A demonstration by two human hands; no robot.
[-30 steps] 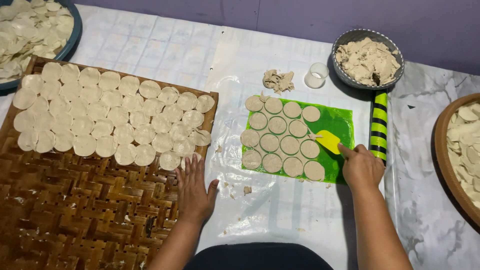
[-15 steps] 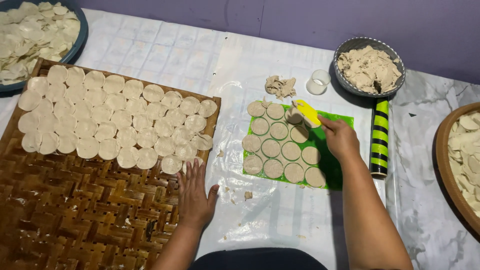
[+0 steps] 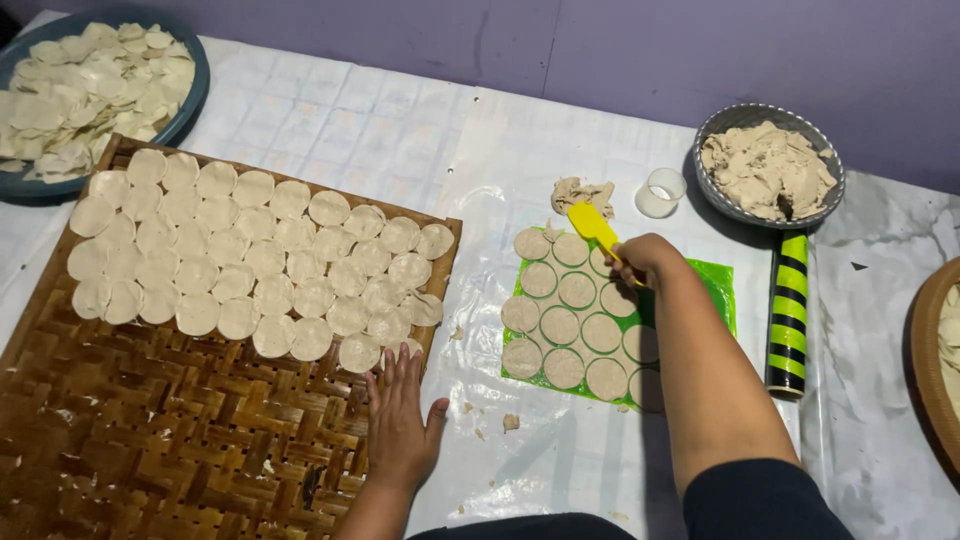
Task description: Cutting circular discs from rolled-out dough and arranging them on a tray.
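My right hand (image 3: 648, 260) grips a yellow spatula (image 3: 592, 226), its blade at the far left corner of a green mat (image 3: 716, 290) covered with several round dough discs (image 3: 560, 325). A small heap of dough scraps (image 3: 583, 192) lies just beyond the blade. My left hand (image 3: 400, 415) rests flat, fingers apart, on the near right edge of a woven bamboo tray (image 3: 150, 440). Rows of dough discs (image 3: 250, 255) fill the tray's far half.
A grey bowl of dough pieces (image 3: 768, 165) stands at the back right beside a small white cup (image 3: 661, 192). A green-and-black striped rolling pin (image 3: 788, 312) lies right of the mat. A blue dish of discs (image 3: 90, 85) sits far left; a wooden bowl (image 3: 925, 355) at the right edge.
My right hand has carried the yellow spatula from the mat's right side across to its far left corner. My left hand has stayed on the tray's edge.
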